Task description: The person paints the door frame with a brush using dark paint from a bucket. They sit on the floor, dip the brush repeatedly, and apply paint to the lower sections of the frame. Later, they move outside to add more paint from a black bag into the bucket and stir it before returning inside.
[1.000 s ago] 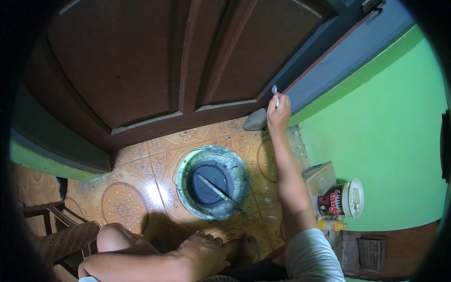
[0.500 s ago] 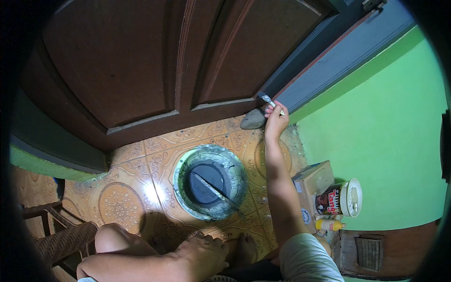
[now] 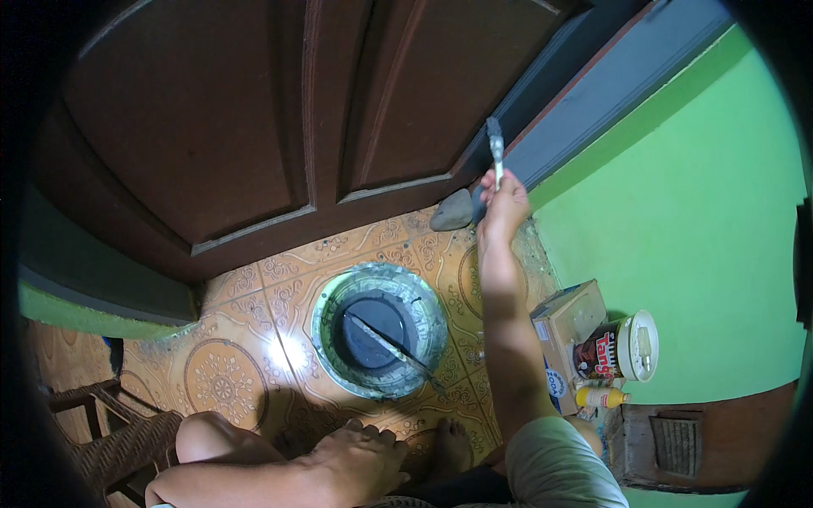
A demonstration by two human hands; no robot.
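My right hand (image 3: 501, 201) is stretched forward and grips a small paintbrush (image 3: 495, 148) by its handle, bristles up, against the grey-blue door frame (image 3: 584, 102) beside the dark brown door (image 3: 279, 110). My left hand (image 3: 356, 461) rests on my bent leg at the lower edge and holds nothing. Between them on the tiled floor stands a round paint bucket (image 3: 378, 328) with dark grey paint and a stirring stick (image 3: 391, 343) leaning in it.
A grey stone (image 3: 452, 212) lies at the foot of the door. By the green wall (image 3: 703, 220) stand a cardboard box (image 3: 566, 322), a lidded jar (image 3: 622, 347) and a small yellow bottle (image 3: 600, 396). A woven chair (image 3: 102, 432) is at the lower left.
My right hand has shifted along the door frame, and the brush now points upward against the frame. The view has tilted a little; my left hand stays on my leg.
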